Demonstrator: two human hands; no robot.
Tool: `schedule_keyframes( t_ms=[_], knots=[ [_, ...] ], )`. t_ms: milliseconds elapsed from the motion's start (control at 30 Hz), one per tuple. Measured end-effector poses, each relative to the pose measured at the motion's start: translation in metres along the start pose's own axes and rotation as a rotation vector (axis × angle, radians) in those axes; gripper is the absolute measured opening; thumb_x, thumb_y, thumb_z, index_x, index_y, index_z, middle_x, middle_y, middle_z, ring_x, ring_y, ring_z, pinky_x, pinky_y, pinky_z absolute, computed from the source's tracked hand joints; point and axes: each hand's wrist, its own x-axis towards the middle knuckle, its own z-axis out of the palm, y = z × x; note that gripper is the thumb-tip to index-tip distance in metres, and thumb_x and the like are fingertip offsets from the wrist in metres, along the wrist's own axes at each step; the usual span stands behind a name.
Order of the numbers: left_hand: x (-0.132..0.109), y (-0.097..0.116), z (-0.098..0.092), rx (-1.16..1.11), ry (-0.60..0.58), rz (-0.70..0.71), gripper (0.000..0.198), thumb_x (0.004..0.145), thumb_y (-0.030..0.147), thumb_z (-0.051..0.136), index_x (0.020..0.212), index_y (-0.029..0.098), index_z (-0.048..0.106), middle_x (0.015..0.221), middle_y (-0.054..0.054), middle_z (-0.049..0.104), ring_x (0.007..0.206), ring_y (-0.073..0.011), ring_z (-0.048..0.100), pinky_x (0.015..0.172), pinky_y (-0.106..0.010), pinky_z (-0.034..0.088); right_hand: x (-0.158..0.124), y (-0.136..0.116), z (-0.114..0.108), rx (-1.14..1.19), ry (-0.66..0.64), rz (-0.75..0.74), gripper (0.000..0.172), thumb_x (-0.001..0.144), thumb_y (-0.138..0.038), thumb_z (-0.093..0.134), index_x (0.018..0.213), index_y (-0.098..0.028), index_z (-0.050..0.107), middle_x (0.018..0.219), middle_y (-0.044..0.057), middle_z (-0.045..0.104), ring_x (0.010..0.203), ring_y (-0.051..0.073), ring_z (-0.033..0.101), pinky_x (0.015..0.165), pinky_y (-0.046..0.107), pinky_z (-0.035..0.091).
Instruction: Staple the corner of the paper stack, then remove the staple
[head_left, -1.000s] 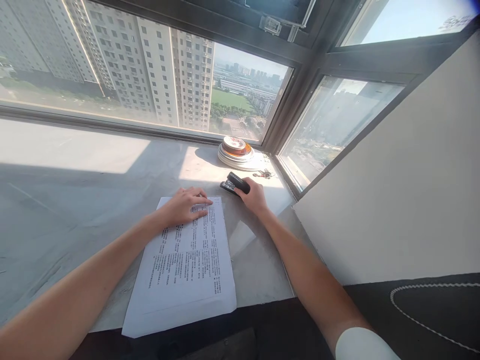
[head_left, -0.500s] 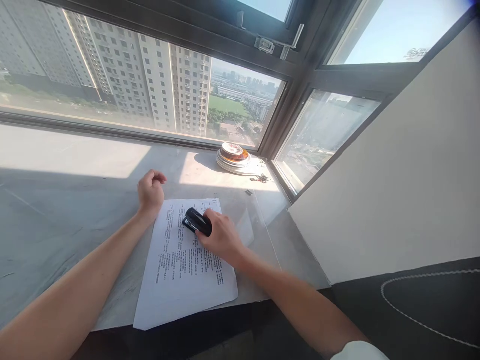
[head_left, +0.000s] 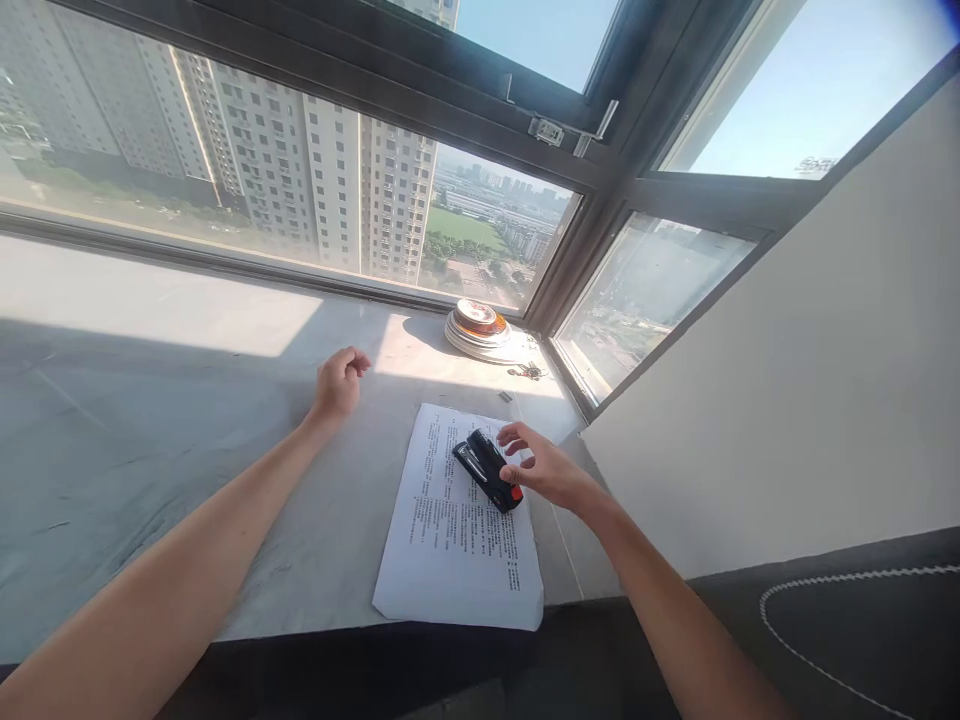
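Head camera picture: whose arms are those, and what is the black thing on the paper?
The camera sits on a person's head and looks down, so the two arms are that person's own. There is no machine here, just bare hands. The right hand is open and touches a black stapler that lies on a printed sheet of paper. The left hand is loosely curled and holds nothing. The paper lies on a grey window ledge. Near the window corner stands a stack of plates.

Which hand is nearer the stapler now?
Right. The right hand is against the stapler, on its right; the left hand is curled over the sill, apart, further left.
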Motion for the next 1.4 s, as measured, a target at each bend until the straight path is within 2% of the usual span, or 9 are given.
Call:
schedule_keyframes(
  t_ms=[133,267,367,600,767,933,1033,1167,1400],
  knots=[
    [0.000,-0.008,0.001,0.001,-0.085,0.106,0.027,0.075,0.011,0.044,0.078,0.021,0.068,0.082,-0.005,0.070,0.077,-0.0209,0.063,0.078,-0.033,0.052,0.044,0.026,-0.018,-0.235,0.397,-0.112,0.044,0.106,-0.062,0.052,0.122,-0.025,0.069,0.145,0.016,0.063,0.142,0.034,0.057,0.115,0.054,0.051],
    [0.000,-0.017,0.002,-0.017,-0.094,0.112,0.031,0.076,0.010,0.043,0.080,0.020,0.072,0.085,-0.005,0.072,0.078,-0.0208,0.063,0.076,-0.032,0.052,0.086,0.041,0.008,-0.443,0.180,0.105,0.070,0.109,-0.066,0.047,0.158,-0.016,0.054,0.177,0.023,0.035,0.169,0.038,0.027,0.133,0.055,0.032],
    [0.001,-0.023,0.001,-0.007,-0.101,0.133,0.032,0.077,0.008,0.042,0.080,0.020,0.072,0.086,-0.005,0.071,0.077,-0.0205,0.063,0.075,-0.031,0.052,0.099,0.037,0.035,-0.568,0.092,0.186,0.085,0.112,-0.069,0.034,0.173,-0.009,0.034,0.183,0.027,0.019,0.174,0.042,0.010,0.137,0.060,0.016],
    [0.005,-0.023,-0.005,0.101,-0.155,0.155,0.036,0.080,0.002,0.043,0.075,0.021,0.074,0.080,-0.005,0.065,0.073,-0.0206,0.061,0.073,-0.031,0.049,0.119,-0.009,0.078,-0.722,0.034,0.145,0.070,0.117,-0.055,0.029,0.177,-0.018,0.027,0.184,0.028,0.012,0.174,0.043,0.000,0.131,0.079,0.010],
    [0.012,-0.020,-0.047,0.184,-0.015,0.113,0.036,0.082,-0.002,0.044,0.075,0.019,0.072,0.084,-0.006,0.064,0.077,-0.0216,0.059,0.078,-0.031,0.048,0.153,-0.057,0.127,-0.685,0.046,0.053,0.069,0.116,-0.049,0.029,0.175,-0.012,0.031,0.182,0.032,0.016,0.174,0.043,0.002,0.130,0.082,0.008],
    [0.014,-0.021,-0.109,0.366,0.313,0.003,0.035,0.079,-0.007,0.044,0.080,0.017,0.069,0.088,-0.006,0.060,0.087,-0.0219,0.058,0.083,-0.031,0.044,0.178,-0.110,0.187,-0.576,0.063,-0.080,0.070,0.114,-0.048,0.033,0.172,-0.009,0.036,0.181,0.033,0.018,0.174,0.045,0.003,0.129,0.085,0.007],
    [0.013,-0.022,-0.125,0.395,0.435,-0.067,0.033,0.075,-0.009,0.045,0.075,0.016,0.065,0.082,-0.005,0.054,0.081,-0.0216,0.051,0.080,-0.031,0.039,0.182,-0.127,0.206,-0.562,0.095,-0.189,0.068,0.113,-0.046,0.034,0.171,-0.010,0.039,0.182,0.031,0.019,0.174,0.044,0.003,0.129,0.086,0.007],
    [0.013,-0.022,-0.122,0.387,0.452,-0.101,0.033,0.076,-0.011,0.045,0.074,0.016,0.066,0.080,-0.004,0.052,0.079,-0.0210,0.049,0.078,-0.032,0.037,0.174,-0.121,0.199,-0.618,0.157,-0.224,0.067,0.112,-0.040,0.033,0.172,-0.011,0.037,0.185,0.027,0.013,0.175,0.040,-0.001,0.130,0.084,0.006],
    [0.016,-0.016,-0.101,0.325,0.322,-0.055,0.035,0.075,-0.008,0.043,0.075,0.017,0.067,0.086,-0.004,0.060,0.085,-0.0216,0.060,0.083,-0.032,0.044,0.154,-0.067,0.139,-0.726,0.161,-0.110,0.069,0.111,-0.037,0.030,0.175,-0.012,0.033,0.185,0.026,0.015,0.175,0.039,0.000,0.129,0.085,0.003]
  ],
)
